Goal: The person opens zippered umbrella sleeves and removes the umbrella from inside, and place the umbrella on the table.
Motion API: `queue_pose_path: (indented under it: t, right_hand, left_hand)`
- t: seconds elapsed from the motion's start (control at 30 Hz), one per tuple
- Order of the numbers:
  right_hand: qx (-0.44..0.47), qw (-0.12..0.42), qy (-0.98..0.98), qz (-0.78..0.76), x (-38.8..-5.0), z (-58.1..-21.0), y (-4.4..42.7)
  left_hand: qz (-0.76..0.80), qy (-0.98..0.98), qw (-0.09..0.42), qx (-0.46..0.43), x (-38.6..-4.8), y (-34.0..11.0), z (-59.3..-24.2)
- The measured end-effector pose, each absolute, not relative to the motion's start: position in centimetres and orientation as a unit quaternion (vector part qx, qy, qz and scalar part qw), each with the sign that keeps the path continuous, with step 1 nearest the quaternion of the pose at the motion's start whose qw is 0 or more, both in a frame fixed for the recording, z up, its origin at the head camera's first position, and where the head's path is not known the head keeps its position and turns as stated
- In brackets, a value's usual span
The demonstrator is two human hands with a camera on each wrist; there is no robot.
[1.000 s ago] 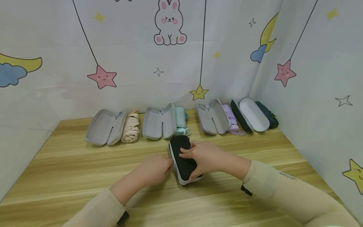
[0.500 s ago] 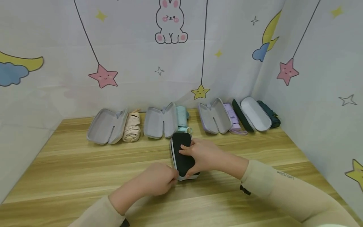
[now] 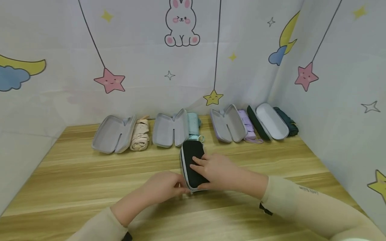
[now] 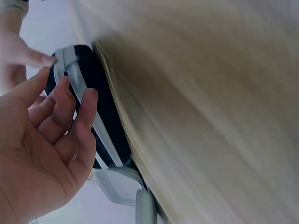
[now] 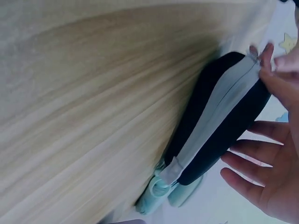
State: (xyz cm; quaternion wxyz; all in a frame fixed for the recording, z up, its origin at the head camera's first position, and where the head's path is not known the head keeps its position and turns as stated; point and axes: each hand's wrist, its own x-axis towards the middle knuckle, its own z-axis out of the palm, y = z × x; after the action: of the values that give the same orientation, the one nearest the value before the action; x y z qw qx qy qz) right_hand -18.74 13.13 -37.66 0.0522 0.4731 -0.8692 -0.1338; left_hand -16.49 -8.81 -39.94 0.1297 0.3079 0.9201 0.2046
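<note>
A black zippered case [image 3: 192, 149] with a pale zip band lies closed on the wooden table. My right hand [image 3: 221, 171] rests on its lid, fingers spread and fairly straight, thumb by the near end. The left hand [image 3: 164, 187] is at the near left corner, thumb and fingers loosely bent, apart from one another in the left wrist view. Around that corner runs the zip band [image 4: 96, 112]; whether the fingertips touch the zip pull is unclear. In the right wrist view the zip seam [image 5: 229, 91] looks closed along the case's side.
Along the back stand open cases: a grey-lined one [image 3: 110, 135], another [image 3: 170, 129], a purple-edged one [image 3: 227, 124] and a dark green one [image 3: 271, 121]. Beside them lie folded umbrellas: beige [image 3: 140, 135], mint [image 3: 193, 124], purple [image 3: 246, 124] and dark green [image 3: 284, 120].
The left hand has slid along the case's left side to the near corner, and its curled fingers have loosened. My right hand's fingers have spread flatter over the lid.
</note>
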Motion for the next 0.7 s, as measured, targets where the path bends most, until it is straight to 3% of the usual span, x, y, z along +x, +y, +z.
queue_pose_path:
  t: [0.33, 0.7]
  right_hand:
    - [0.601, 0.186, -0.767, -0.128, -17.7, -38.1, 12.6]
    - [0.655, 0.272, -0.668, -0.228, -17.0, -40.2, 11.2]
  left_hand:
    - [0.349, 0.912, 0.156, 0.149, -20.5, -10.1, -40.4]
    - [0.451, 0.867, 0.185, 0.105, -23.4, -9.3, -41.7]
